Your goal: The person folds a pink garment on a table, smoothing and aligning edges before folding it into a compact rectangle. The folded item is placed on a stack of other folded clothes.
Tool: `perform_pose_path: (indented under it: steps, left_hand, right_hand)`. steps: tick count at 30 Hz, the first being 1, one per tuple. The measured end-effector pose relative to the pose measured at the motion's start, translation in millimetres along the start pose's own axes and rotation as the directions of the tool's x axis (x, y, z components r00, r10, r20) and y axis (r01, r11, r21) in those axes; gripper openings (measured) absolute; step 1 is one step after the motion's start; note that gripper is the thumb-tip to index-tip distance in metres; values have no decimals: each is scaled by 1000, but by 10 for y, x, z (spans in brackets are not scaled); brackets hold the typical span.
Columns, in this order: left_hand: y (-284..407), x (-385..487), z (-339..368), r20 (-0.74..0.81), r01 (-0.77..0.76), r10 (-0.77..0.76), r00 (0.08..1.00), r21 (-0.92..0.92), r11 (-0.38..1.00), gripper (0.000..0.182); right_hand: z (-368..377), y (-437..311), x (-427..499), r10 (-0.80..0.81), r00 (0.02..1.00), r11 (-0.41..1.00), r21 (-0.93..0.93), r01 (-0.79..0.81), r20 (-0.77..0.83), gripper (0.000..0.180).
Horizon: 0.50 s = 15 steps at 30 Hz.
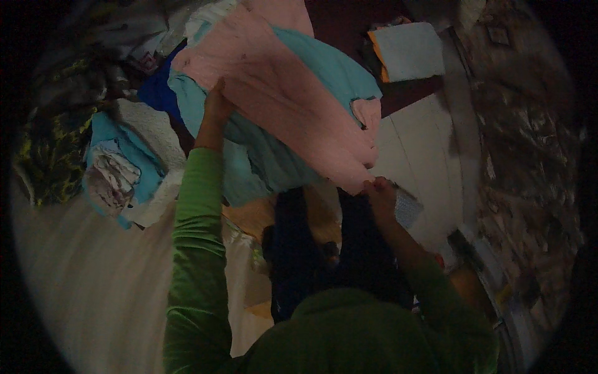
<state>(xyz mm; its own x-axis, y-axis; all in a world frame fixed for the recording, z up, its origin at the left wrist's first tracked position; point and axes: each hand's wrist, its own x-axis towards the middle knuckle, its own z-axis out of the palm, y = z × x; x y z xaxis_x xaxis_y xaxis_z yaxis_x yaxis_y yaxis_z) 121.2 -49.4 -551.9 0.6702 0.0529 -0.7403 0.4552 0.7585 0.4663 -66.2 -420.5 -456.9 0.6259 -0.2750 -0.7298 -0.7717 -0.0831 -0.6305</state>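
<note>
A pink cloth (289, 93) stretches diagonally before me, from upper left to lower right. My left hand (217, 105) grips its near edge on the left; the thumb shows on top and the fingers are hidden below. At the lower right, my right hand (380, 196) pinches a corner of the same cloth. Light teal fabric (331, 61) shows beyond the pink cloth, and a darker teal part (275, 154) lies on its near side. Whether the pink and teal pieces are one garment, I cannot tell. A blue cloth (161, 91) sticks out to the left.
Crumpled turquoise cloth (105, 126) and white cloth (149, 131) lie at the left, beside a dark yellow-patterned fabric (58, 149). A folded pale cloth (411, 51) with an orange edge rests on a dark red surface (355, 23). Pale flooring (420, 140) spans the right.
</note>
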Motion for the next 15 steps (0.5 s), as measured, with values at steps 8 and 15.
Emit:
perform_pose_path:
  steps: [8, 15]
  left_hand:
    - [38, -61, -60, 30, 4, 0, 1000, -132, 991, 43]
    - [82, -61, -57, 140, -18, 30, 990, -91, 996, 50]
  right_hand:
    - [-349, -559, -416, -347, 929, 930, 172, 324, 125, 12]
    - [-382, -35, -288, -248, 943, 807, -491, 328, 222, 17]
